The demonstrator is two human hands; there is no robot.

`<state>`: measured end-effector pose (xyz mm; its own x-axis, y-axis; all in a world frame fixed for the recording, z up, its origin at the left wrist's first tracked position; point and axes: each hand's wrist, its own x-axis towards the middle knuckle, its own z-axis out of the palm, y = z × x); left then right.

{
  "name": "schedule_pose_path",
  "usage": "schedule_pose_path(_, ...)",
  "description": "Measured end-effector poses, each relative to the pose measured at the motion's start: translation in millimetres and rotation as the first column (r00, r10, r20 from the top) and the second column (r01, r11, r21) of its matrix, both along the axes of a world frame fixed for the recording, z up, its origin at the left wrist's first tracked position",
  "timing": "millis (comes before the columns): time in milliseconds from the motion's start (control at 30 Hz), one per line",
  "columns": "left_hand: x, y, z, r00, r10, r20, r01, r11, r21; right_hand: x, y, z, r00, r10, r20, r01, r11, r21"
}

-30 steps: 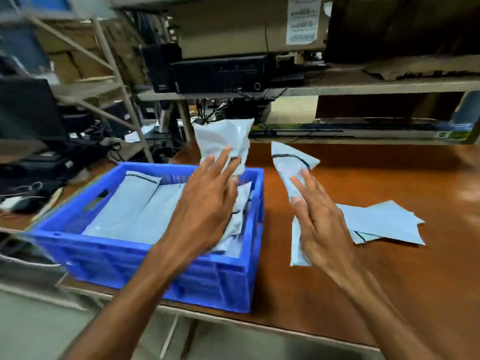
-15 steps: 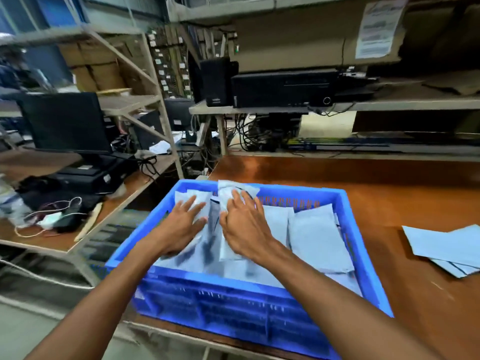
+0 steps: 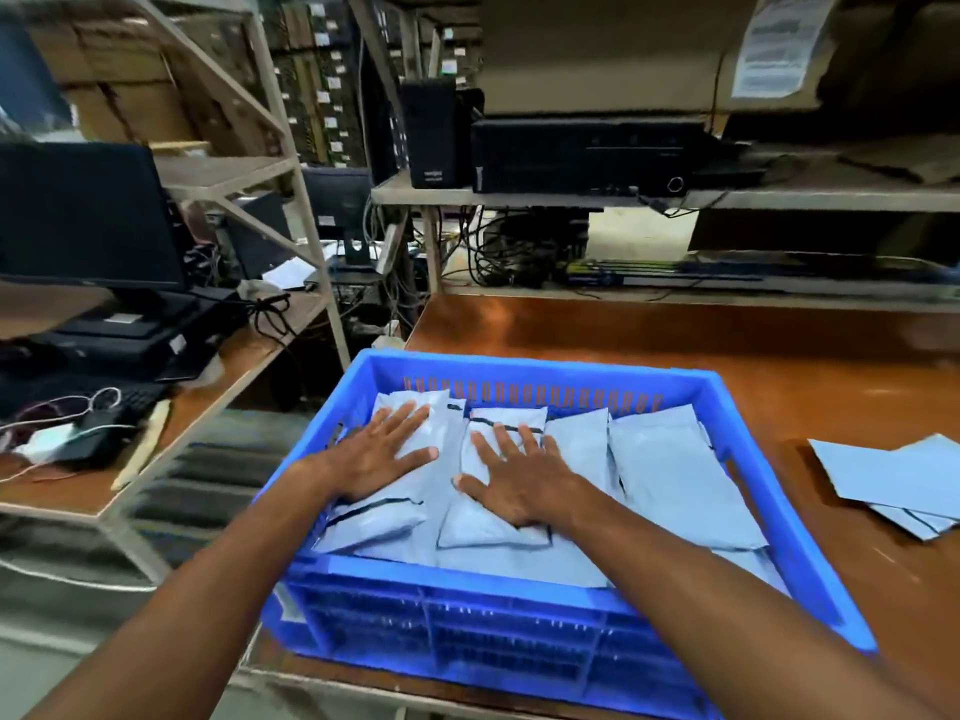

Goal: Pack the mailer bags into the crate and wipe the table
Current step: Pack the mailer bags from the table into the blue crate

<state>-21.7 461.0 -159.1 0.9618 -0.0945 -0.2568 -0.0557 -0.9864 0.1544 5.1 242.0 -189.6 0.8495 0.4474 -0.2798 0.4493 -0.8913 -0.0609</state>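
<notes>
Pressing flat now with left grip [image 3: 384, 454] and right grip [image 3: 519, 480], both spread wide and clamped on nothing, side by side on the bags [image 3: 670, 475] in the crate [image 3: 519, 367]. A second ago, carrying a bag in each; half a second ago, tucking them in. So two more packed, probably being levelled to make room. Still to fetch: loose bags [image 3: 893, 475] on the counter [image 3: 675, 335], right of the crate. Then wiping, not yet begun.

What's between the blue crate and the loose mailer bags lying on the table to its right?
Only bare brown table separates the crate from the loose mailer bags. Nothing lies on that stretch, as the head view shows.
</notes>
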Motion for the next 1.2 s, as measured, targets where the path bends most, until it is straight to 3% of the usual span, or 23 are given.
schedule_pose_path(100, 0.1, 3.7, 5.1, 1.000, -0.029, 0.006, 0.029, 0.999, -0.025, -3.7, -3.5, 8.1, 0.999, 0.020, -0.050, -0.020, 1.000, 0.001)
schedule_pose_path(200, 7.7, -0.9, 16.7, 0.987, -0.005, 0.164, 0.028, 0.990, -0.135, -9.0, -14.3, 30.5, 0.997, 0.062, -0.051, -0.058, 0.995, 0.083)
schedule_pose_path(300, 16.2, -33.4, 37.0, 0.930, -0.003, 0.368, 0.098, 0.966, -0.239, -8.2, -48.4, 63.7, 0.967, 0.084, 0.239, -0.145, 0.956, 0.253)
schedule_pose_path(367, 15.4, -74.5, 52.0, 0.879, -0.069, 0.472, 0.213, 0.942, -0.260, -5.1, -88.1, 86.3, 0.919, -0.008, 0.395, -0.146, 0.923, 0.357)
schedule_pose_path(500, 8.3, -190.8, 68.1, 0.787, -0.211, 0.580, 0.441, 0.850, -0.289, 4.7, -201.3, 107.1, 0.865, -0.342, 0.366, 0.085, 0.821, 0.565)
schedule_pose_path(600, 6.7, -305.1, 61.3, 0.744, -0.355, 0.566, 0.564, 0.789, -0.246, 2.4, -305.0, 99.7, 0.799, -0.530, 0.285, 0.259, 0.730, 0.632)
schedule_pose_path(667, 3.1, -384.8, 53.3, 0.719, -0.448, 0.532, 0.601, 0.784, -0.152, -5.9, -371.8, 81.4, 0.754, -0.610, 0.243, 0.385, 0.711, 0.588)
schedule_pose_path(733, -1.5, -454.8, 40.5, 0.760, -0.479, 0.440, 0.562, 0.823, -0.075, -17.6, -430.2, 53.7, 0.703, -0.680, 0.207, 0.487, 0.673, 0.557)
schedule_pose_path(833, -2.6, -536.7, 9.3, 0.881, -0.418, 0.224, 0.447, 0.889, -0.100, -32.9, -500.1, 6.7, 0.658, -0.747, 0.095, 0.602, 0.597, 0.530)
schedule_pose_path(900, 5.3, -574.4, -14.9, 0.901, -0.409, 0.147, 0.425, 0.898, -0.111, -43.4, -531.2, -14.3, 0.647, -0.762, 0.020, 0.649, 0.564, 0.511)
schedule_pose_path(1033, 46.6, -613.8, -57.7, 0.894, -0.436, 0.101, 0.445, 0.891, -0.088, -40.7, -578.6, -42.8, 0.666, -0.746, -0.016, 0.667, 0.586, 0.460)
schedule_pose_path(1200, 109.7, -629.5, -93.1, 0.855, -0.515, 0.056, 0.515, 0.857, 0.021, -11.4, -608.1, -64.2, 0.687, -0.725, -0.056, 0.647, 0.574, 0.502)
